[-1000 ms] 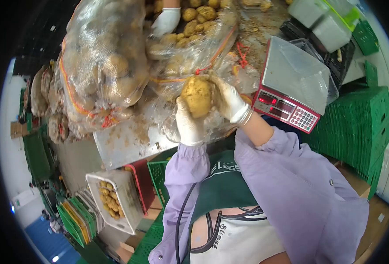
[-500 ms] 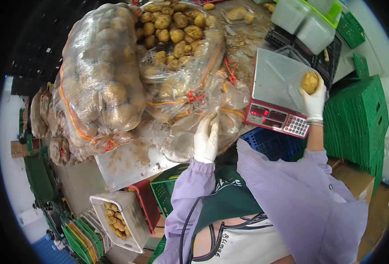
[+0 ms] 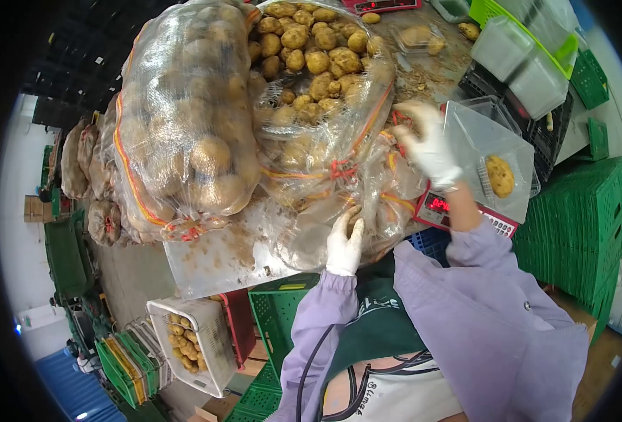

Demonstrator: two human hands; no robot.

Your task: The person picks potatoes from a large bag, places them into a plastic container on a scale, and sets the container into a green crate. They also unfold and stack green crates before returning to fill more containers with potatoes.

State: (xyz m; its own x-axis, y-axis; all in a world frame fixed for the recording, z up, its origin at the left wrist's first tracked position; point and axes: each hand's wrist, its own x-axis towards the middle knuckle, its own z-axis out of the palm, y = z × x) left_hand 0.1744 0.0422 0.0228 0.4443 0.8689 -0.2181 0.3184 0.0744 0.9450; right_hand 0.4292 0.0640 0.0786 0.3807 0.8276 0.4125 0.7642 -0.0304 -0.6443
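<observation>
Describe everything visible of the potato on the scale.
The potato is a single roundish tuber, tan-yellow with a rough, dirt-dusted skin. It lies in a clear plastic tray that sits on the scale, towards the platform's right side. Nothing else shares the tray with it. Neither of the hands touches it: the right hand is to its left, over the bags, and blurred; the left hand rests on a bag of potatoes.

scale (image 3: 441,209), right of centre: red digits lit, unreadable | apron (image 3: 374,309), lower centre: white lettering, illegible | shirt (image 3: 388,397), bottom: script print, unreadable
</observation>
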